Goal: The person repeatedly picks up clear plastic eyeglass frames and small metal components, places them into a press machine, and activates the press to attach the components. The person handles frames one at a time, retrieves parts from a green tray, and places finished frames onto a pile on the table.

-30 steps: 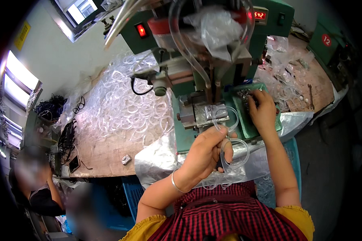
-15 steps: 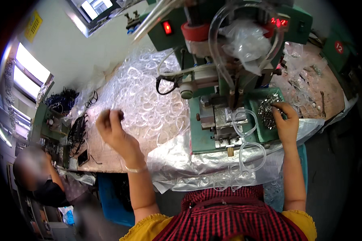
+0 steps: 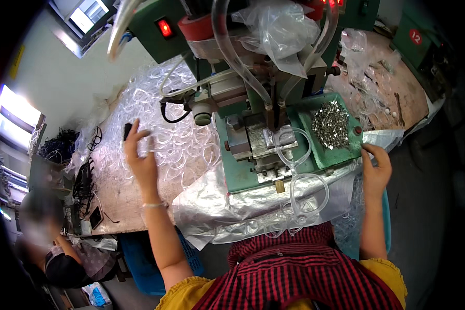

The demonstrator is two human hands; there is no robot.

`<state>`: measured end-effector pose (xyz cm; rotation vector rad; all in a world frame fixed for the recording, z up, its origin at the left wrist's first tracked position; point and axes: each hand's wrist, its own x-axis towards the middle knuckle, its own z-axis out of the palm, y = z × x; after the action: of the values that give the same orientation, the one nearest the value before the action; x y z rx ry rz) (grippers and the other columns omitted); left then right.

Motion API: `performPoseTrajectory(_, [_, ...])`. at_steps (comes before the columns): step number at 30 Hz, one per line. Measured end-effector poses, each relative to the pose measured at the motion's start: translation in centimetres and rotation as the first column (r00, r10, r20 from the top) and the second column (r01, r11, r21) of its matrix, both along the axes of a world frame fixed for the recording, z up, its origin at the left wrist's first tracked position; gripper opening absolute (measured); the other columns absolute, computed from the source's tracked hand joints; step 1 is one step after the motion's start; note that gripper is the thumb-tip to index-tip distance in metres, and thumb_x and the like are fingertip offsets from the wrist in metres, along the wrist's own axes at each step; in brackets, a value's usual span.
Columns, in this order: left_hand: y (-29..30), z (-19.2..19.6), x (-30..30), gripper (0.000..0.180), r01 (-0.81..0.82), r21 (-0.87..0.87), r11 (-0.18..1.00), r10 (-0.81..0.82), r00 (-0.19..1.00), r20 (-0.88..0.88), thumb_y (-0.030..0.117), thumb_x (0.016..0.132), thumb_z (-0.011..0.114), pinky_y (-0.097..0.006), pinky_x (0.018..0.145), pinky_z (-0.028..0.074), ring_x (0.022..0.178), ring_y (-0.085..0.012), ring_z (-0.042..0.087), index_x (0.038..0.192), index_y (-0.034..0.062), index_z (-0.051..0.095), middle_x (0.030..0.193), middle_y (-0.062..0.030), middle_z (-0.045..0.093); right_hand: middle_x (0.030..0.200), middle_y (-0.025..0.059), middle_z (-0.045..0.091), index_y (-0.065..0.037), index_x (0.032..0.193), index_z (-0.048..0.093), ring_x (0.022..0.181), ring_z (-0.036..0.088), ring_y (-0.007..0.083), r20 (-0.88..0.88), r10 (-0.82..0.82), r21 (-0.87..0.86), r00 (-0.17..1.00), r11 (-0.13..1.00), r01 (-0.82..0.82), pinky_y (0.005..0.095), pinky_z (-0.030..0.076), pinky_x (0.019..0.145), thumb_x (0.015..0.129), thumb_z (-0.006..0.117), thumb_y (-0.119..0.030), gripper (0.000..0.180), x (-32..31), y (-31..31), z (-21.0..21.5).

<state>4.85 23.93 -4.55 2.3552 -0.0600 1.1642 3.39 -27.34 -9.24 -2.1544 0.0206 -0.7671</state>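
My left hand (image 3: 143, 157) is raised over the left part of the bench, fingers apart. A small dark thing (image 3: 127, 130) shows at one fingertip; whether it is held or worn I cannot tell. At the near right corner of a green tray (image 3: 323, 161) is my right hand (image 3: 375, 168), thumb and forefinger pinched together. What lies between them, if anything, is too small to make out. Small shiny metal parts (image 3: 330, 124) are heaped in the tray. Left of it, a clear plastic spectacle frame (image 3: 310, 174) rests with its upper ring at the metal jig (image 3: 266, 142) under the green bench press (image 3: 144, 28).
Many clear frames (image 3: 181, 139) are piled left of the press. Silver foil (image 3: 206, 201) covers the bench's front edge, with more clear rings on it. A wrench (image 3: 399, 109) lies at the right. A co-worker (image 3: 62, 258) sits at the far left, above a blue basket (image 3: 144, 268).
My right hand has left the metal parts and moved to the tray's near right corner. My left hand's fingers have spread and point upward. The view has shifted, placing the press further left.
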Motion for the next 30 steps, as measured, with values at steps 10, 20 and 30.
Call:
performPoseTrajectory(10, [-3.9,-1.8,0.3,0.008,0.232,-0.760,0.607,-0.331,0.943,0.023,0.013,0.098,0.054,-0.034,0.071,0.060,0.086,-0.0152,0.065,0.103,0.0083,0.050,0.096,-0.0060,0.062,0.090,0.0099,0.071,0.001,0.093,0.070,0.086,0.068,0.0184,-0.041,0.604,0.229,0.796,0.781,-0.581,0.0294,0.052,0.081,0.076,0.069,-0.005,0.018,4.3,9.6,10.6])
performPoseTrajectory(20, [-10.6,-3.6,-3.9,0.009,0.288,-0.839,0.462,-0.190,0.956,0.224,0.006,0.096,0.057,-0.033,0.073,0.055,0.084,-0.0198,0.066,0.105,0.0069,0.054,0.095,-0.0096,0.065,0.089,0.0071,0.068,0.004,0.113,0.058,0.087,0.066,0.0148,0.046,0.669,0.537,0.742,0.610,-0.583,0.0288,0.050,0.082,0.074,0.069,-0.001,0.040,5.5,13.7,8.9])
performPoseTrajectory(30, [-15.5,9.2,-1.9,0.017,0.767,-0.410,0.494,-0.536,0.640,0.550,0.003,0.095,0.055,-0.038,0.075,0.057,0.094,-0.0214,0.066,0.113,0.0035,0.053,0.105,-0.0132,0.063,0.100,0.0096,0.067,0.003,0.122,0.053,0.089,0.064,0.0146,0.113,0.742,0.793,0.661,0.334,-0.510,0.0282,0.050,0.083,0.079,0.067,-0.001,0.046,3.3,15.3,10.1])
